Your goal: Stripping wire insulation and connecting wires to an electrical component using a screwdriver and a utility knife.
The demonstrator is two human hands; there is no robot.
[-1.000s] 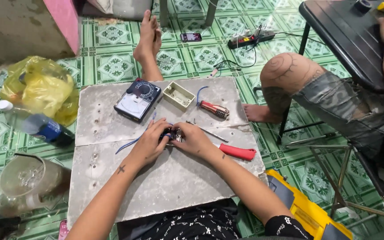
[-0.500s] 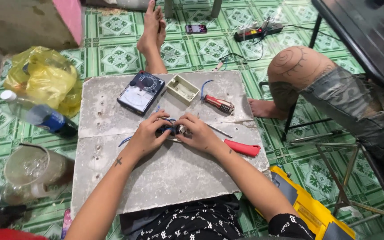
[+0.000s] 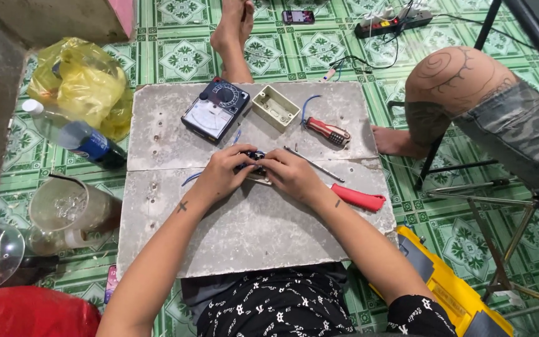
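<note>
My left hand and my right hand meet over the middle of a grey slab and together pinch a small dark part, mostly hidden by my fingers. A thin blue wire trails out to the left from under my left hand. A red-handled screwdriver lies just right of my right hand, its shaft running up-left. Beyond my hands lie an analog multimeter, a beige plastic box and a red striped tool with a blue lead.
Another person's tattooed knee and foot are at the right by a metal stand. Yellow bag, bottle and glass mug stand left. A yellow case sits lower right; power strip and phone lie far back.
The camera has shifted slightly, moving the scene in the frame. My hands stay together on the small part in the same spot on the slab; the tools have not moved.
</note>
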